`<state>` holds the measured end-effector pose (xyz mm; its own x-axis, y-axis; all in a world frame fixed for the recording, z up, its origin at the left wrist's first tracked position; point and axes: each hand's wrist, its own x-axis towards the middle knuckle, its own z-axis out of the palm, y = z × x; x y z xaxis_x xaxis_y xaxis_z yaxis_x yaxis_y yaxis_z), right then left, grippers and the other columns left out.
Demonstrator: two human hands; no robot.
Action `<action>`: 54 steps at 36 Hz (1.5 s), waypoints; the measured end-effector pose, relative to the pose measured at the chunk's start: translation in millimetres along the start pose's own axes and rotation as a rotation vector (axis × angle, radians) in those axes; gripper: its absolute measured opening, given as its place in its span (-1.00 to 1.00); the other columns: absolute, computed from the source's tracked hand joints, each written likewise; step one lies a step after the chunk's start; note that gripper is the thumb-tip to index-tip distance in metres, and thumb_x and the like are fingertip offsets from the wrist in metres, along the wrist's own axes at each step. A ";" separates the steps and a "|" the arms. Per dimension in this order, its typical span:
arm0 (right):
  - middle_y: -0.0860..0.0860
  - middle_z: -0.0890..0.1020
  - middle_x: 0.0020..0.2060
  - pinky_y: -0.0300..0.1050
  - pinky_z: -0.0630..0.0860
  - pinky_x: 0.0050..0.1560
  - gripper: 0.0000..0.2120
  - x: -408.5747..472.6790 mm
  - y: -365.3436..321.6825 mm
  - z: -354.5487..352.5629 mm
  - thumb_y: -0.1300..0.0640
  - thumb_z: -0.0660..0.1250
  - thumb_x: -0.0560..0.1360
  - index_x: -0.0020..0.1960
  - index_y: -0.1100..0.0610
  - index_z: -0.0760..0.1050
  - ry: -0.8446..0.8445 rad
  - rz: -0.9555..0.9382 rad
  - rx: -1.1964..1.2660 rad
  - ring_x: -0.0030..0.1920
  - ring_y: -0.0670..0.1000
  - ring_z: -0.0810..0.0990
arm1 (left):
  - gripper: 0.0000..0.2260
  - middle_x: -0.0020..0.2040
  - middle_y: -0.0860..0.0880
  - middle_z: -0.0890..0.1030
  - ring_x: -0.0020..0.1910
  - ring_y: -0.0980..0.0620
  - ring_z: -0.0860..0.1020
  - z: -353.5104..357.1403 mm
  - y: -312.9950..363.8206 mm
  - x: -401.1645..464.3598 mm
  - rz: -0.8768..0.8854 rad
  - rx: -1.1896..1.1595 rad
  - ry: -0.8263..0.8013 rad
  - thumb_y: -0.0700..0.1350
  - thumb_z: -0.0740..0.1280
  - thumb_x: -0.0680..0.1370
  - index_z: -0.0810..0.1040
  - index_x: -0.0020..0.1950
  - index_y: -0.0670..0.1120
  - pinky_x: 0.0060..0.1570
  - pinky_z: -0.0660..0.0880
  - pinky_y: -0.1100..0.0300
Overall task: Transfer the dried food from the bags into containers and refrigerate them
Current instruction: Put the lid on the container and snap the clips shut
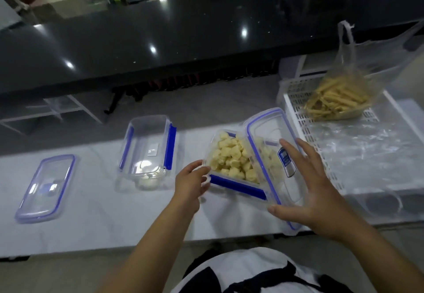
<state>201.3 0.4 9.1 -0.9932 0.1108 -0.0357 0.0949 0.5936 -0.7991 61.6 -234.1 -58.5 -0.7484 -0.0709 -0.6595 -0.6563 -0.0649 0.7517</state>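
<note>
From the head view, the filled container [231, 162] of pale dried food chunks sits on the white table [96, 219]. The left hand [190, 183] grasps its near-left corner; the right hand [312, 187] rests flat, fingers straight, on the clear lid [273, 132] tilted over its right side. Left of it stand an empty container [146, 148] and a second lid [46, 187]; right, a white basket [298, 109] holds a bag of sticks [337, 102].

Your white marble table [96, 219] bears: lid [44, 188] at nine o'clock, empty container [148, 149] centre, filled container [234, 162], white basket [321, 155] at three o'clock.
</note>
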 end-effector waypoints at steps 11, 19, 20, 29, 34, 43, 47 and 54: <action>-0.40 -0.23 0.51 0.26 0.24 0.45 0.10 -24.5 -18.3 29.7 -0.40 0.48 0.07 0.45 -0.56 -0.09 0.025 0.236 -0.162 0.58 -0.05 -0.06 | -0.86 -0.12 -0.01 0.62 -0.16 0.04 0.53 -0.5 52.8 54.5 0.049 0.275 -0.174 -0.20 0.40 0.51 0.71 -0.02 -0.01 -0.20 0.52 0.20; -0.30 -0.25 0.54 0.25 0.20 0.48 0.11 -30.9 -29.6 64.6 -0.44 0.40 0.07 0.43 -0.58 -0.21 0.021 0.389 -0.285 0.59 0.03 -0.08 | -0.74 0.16 0.01 0.63 0.09 0.05 0.59 0.9 44.0 62.3 0.159 0.256 -0.306 -0.06 0.38 0.60 0.60 0.30 0.05 0.15 0.55 0.13; -0.26 -0.26 0.55 0.25 0.18 0.49 0.12 -28.9 -30.6 68.5 -0.45 0.38 0.07 0.44 -0.56 -0.22 0.022 0.404 -0.310 0.59 0.06 -0.07 | -0.67 0.24 0.00 0.59 0.17 0.03 0.57 -1.6 37.5 58.1 0.165 0.238 -0.302 -0.02 0.35 0.62 0.51 0.39 0.10 0.25 0.53 0.04; -0.15 -0.26 0.57 0.32 0.08 0.50 0.15 35.1 -37.6 93.2 -0.45 0.35 0.10 0.51 -0.42 -0.24 -0.011 0.476 -0.526 0.59 0.16 -0.14 | -0.43 0.19 -0.15 0.64 0.14 -0.12 0.66 -27.0 -23.9 26.8 -0.208 -0.212 -0.446 -0.24 0.39 0.57 0.28 0.48 0.16 0.08 0.63 -0.14; -0.09 -0.23 0.59 0.29 0.08 0.46 0.10 55.5 -37.3 103.9 -0.38 0.41 0.18 0.51 -0.42 -0.20 -0.083 0.472 -0.575 0.57 0.23 -0.08 | -0.54 0.19 -0.11 0.65 0.11 -0.15 0.67 -27.1 -23.7 28.6 -0.176 -0.131 -0.463 -0.31 0.32 0.60 0.41 0.39 0.13 -0.01 0.66 -0.13; -0.01 -0.21 0.61 0.28 0.14 0.40 0.11 55.3 -38.8 131.7 -0.49 0.26 0.13 0.50 -0.40 -0.30 -0.088 0.449 -0.740 0.53 0.31 -0.01 | -0.48 0.18 -0.12 0.67 0.08 -0.14 0.69 -43.9 -20.1 26.8 -0.077 -0.092 -0.504 -0.28 0.34 0.61 0.37 0.51 0.08 0.02 0.66 -0.13; -0.01 -0.21 0.60 0.30 0.15 0.41 0.10 45.6 -43.8 143.5 -0.52 0.23 0.14 0.50 -0.40 -0.31 -0.092 0.412 -0.769 0.51 0.32 -0.01 | -0.49 0.16 -0.08 0.68 0.01 -0.12 0.71 -55.1 -18.8 30.0 -0.040 -0.037 -0.486 -0.22 0.39 0.60 0.38 0.51 0.09 -0.04 0.67 -0.09; -0.06 -0.22 0.59 0.26 0.14 0.46 0.09 35.9 -60.8 147.7 -0.53 0.20 0.11 0.52 -0.37 -0.23 -0.096 0.397 -0.685 0.54 0.24 -0.02 | -0.50 0.14 -0.04 0.69 -0.04 -0.09 0.73 -67.7 -21.7 24.9 0.028 0.014 -0.511 -0.11 0.36 0.62 0.33 0.52 0.18 -0.25 0.67 0.01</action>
<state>149.9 -149.4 -32.2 -0.8750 0.3659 -0.3170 0.4321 0.8856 -0.1704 63.7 -301.7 -91.4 -0.7151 0.4231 -0.5564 -0.6338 -0.0567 0.7714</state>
